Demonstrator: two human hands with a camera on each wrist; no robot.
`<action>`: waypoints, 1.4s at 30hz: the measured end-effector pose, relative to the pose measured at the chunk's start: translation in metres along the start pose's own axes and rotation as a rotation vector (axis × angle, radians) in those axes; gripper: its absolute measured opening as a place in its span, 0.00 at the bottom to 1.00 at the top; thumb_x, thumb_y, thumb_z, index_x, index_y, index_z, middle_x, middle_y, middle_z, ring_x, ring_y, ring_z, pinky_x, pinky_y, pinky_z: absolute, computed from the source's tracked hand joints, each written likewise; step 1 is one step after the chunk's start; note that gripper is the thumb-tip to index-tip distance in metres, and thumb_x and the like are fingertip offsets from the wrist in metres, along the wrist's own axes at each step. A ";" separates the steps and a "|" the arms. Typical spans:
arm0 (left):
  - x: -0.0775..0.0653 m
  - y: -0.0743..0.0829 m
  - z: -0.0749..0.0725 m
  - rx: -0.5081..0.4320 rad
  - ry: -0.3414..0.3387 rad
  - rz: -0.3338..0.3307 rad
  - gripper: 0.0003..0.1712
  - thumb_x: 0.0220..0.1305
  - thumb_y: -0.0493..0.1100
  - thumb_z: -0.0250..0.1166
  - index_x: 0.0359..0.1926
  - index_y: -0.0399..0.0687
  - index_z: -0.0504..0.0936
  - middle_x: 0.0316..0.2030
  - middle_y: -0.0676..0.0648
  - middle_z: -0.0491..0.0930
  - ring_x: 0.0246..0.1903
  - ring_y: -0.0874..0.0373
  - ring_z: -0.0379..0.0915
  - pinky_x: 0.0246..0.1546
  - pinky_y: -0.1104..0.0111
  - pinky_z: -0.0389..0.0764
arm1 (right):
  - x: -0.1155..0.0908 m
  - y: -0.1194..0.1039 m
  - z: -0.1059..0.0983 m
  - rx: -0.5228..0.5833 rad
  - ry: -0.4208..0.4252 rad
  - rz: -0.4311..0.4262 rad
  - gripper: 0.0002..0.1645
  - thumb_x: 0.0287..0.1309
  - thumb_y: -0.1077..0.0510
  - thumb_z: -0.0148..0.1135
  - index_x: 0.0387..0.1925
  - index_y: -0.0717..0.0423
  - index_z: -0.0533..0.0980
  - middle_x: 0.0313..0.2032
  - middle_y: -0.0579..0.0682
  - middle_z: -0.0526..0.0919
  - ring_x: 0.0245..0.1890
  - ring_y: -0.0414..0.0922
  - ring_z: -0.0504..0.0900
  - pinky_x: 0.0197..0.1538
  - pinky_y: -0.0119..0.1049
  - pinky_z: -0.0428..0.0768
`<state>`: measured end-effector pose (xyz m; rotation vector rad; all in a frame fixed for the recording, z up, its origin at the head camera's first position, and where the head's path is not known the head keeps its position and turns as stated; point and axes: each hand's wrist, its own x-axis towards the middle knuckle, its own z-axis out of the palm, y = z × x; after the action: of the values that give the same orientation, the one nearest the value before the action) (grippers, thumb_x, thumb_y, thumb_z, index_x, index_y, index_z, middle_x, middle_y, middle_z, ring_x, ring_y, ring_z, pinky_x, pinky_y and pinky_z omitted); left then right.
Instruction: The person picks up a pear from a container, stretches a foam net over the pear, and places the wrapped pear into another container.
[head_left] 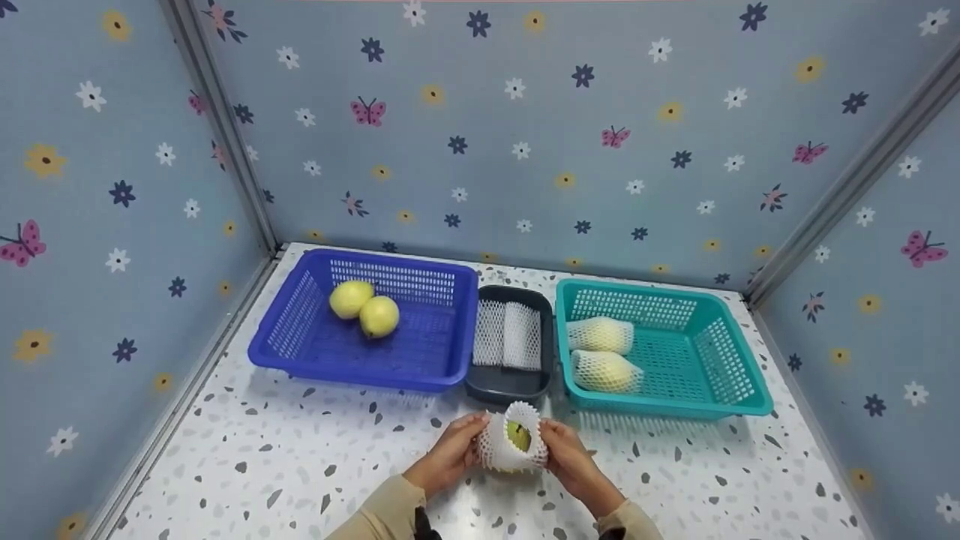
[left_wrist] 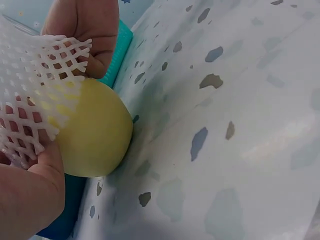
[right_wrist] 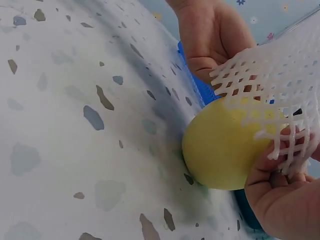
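Observation:
A yellow-green apple-like fruit [left_wrist: 102,132] rests on the speckled table, its upper part inside a white foam net sleeve [head_left: 495,450]. The fruit's stem end shows through the sleeve's open top in the head view, while its lower part is bare in both wrist views. My left hand [head_left: 452,454] pinches the net's left side. On the opposite side, my right hand [head_left: 574,459] grips the net between thumb and fingers. Some fingertips are hidden behind the mesh.
A blue basket [head_left: 360,375] at left holds two bare yellow fruits [head_left: 379,316]. Flattened foam nets [head_left: 522,337] lie in a dark tray [head_left: 510,390] in the middle. At right, a teal basket [head_left: 675,405] contains two netted fruits [head_left: 606,372]. Patterned walls [head_left: 495,97] enclose the table.

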<state>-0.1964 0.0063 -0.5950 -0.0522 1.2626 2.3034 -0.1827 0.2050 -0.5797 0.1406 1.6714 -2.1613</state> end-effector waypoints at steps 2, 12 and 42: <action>0.001 -0.002 -0.002 0.002 0.005 0.006 0.11 0.65 0.42 0.48 0.42 0.39 0.70 0.31 0.49 0.76 0.29 0.62 0.73 0.28 0.73 0.75 | 0.002 0.002 -0.001 -0.029 0.017 -0.002 0.17 0.63 0.53 0.45 0.42 0.64 0.69 0.32 0.49 0.76 0.31 0.40 0.75 0.33 0.33 0.75; 0.008 -0.013 -0.009 0.044 0.067 0.010 0.10 0.65 0.43 0.49 0.39 0.40 0.71 0.30 0.50 0.74 0.29 0.62 0.72 0.29 0.72 0.75 | 0.008 0.014 -0.007 -0.104 0.093 0.012 0.17 0.63 0.51 0.45 0.40 0.61 0.70 0.30 0.48 0.77 0.29 0.38 0.75 0.31 0.32 0.74; 0.109 -0.122 -0.101 0.883 0.143 0.484 0.10 0.66 0.46 0.43 0.30 0.46 0.61 0.24 0.48 0.64 0.29 0.57 0.63 0.28 0.66 0.65 | 0.019 0.023 0.004 -0.447 0.289 -0.130 0.15 0.63 0.53 0.44 0.33 0.61 0.70 0.25 0.46 0.70 0.24 0.39 0.68 0.28 0.32 0.68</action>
<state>-0.2574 0.0241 -0.7770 0.4403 2.4672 1.8887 -0.1904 0.1919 -0.6055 0.2292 2.3437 -1.8614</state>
